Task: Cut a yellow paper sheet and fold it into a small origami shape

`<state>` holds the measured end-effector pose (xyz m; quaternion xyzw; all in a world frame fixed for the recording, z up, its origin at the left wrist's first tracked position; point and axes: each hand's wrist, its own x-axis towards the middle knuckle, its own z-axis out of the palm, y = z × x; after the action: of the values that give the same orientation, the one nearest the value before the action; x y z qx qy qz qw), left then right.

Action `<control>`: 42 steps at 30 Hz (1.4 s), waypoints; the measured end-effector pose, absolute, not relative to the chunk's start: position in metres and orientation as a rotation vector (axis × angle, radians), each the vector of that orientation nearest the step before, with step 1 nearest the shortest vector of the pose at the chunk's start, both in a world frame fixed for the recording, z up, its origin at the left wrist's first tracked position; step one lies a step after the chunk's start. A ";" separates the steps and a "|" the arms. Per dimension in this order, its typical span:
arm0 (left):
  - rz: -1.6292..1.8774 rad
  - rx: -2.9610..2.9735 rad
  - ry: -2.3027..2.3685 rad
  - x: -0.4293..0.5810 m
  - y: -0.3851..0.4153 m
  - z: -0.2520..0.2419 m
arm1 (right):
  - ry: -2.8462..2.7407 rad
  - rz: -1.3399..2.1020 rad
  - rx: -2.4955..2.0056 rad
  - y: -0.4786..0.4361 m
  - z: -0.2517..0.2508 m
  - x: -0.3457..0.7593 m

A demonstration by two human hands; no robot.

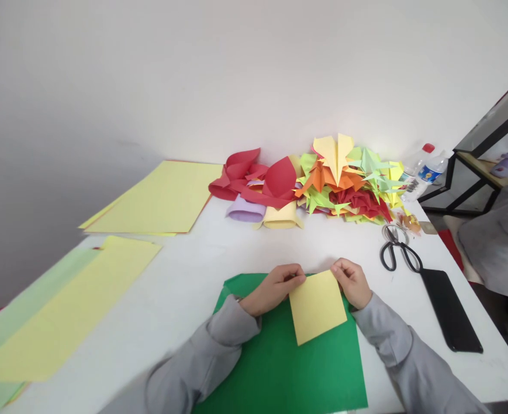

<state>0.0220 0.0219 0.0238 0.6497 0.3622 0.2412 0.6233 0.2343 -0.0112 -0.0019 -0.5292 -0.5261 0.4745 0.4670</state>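
Note:
A small square of yellow paper (318, 310) is held up between my two hands, tilted slightly. My left hand (275, 287) pinches it near its upper left corner, thumb in front. At the upper right corner, my right hand (351, 282) grips it between thumb and fingers. Beneath both hands lies a large green sheet (292, 374), its top left corner bent or folded. The fingertips behind the yellow paper are hidden.
Folded paper shapes (344, 178) and curled red paper pieces (282, 181) are heaped against the wall. Black-handled scissors (403, 253) and a black phone-like slab (451, 310) lie right. Large yellow sheets (154, 198) and paper strips (68, 310) lie left. Plastic bottles (428, 172) stand behind.

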 end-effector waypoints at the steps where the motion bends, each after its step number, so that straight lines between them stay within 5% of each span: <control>1: 0.551 1.475 0.838 0.020 0.023 0.024 | -1.275 1.150 -1.304 -0.010 -0.003 0.236; 19: 0.932 2.071 0.727 0.017 0.021 0.017 | -1.174 0.948 -1.437 -0.001 -0.006 0.243; 34: 0.650 2.573 0.628 0.016 0.022 0.007 | -1.731 0.467 -1.354 -0.002 -0.011 0.249; 42: 0.778 2.387 0.584 0.008 0.029 0.008 | -1.755 0.913 -1.045 0.004 0.005 0.271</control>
<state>0.0083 0.0291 0.0084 0.8895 0.2176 0.2900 0.2780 0.2712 0.0040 0.0047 -0.4200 -0.7057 0.3670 0.4369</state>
